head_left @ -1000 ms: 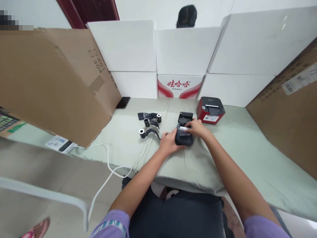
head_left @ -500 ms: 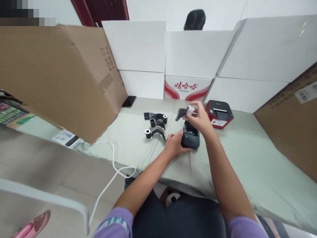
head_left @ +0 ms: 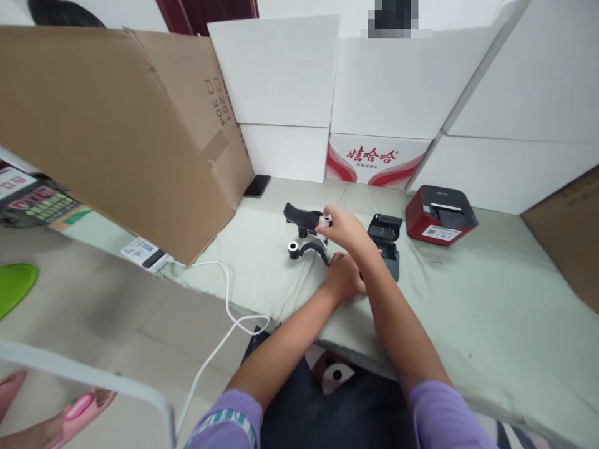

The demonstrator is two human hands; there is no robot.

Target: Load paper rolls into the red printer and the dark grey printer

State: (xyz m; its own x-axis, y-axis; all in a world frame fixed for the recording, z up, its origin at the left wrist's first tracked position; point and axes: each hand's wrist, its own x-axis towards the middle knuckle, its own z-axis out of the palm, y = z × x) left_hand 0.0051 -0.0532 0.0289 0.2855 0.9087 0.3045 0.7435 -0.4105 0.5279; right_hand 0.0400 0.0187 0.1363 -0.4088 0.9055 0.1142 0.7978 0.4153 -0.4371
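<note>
Where an arm [head_left: 397, 318] crosses, the black device [head_left: 392, 263] hides.

pale wall [head_left: 299, 7] | dark-red door [head_left: 218, 11] | tiled floor [head_left: 154, 346] | cloth-covered table [head_left: 496, 324]

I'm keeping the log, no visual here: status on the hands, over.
Right hand pinching roll, black strip trailing. Left hand at open black printer, grip unclear. Right forearm partly blocks view of printer.

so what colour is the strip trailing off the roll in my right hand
The strip is black; the head view shows it best.
</note>
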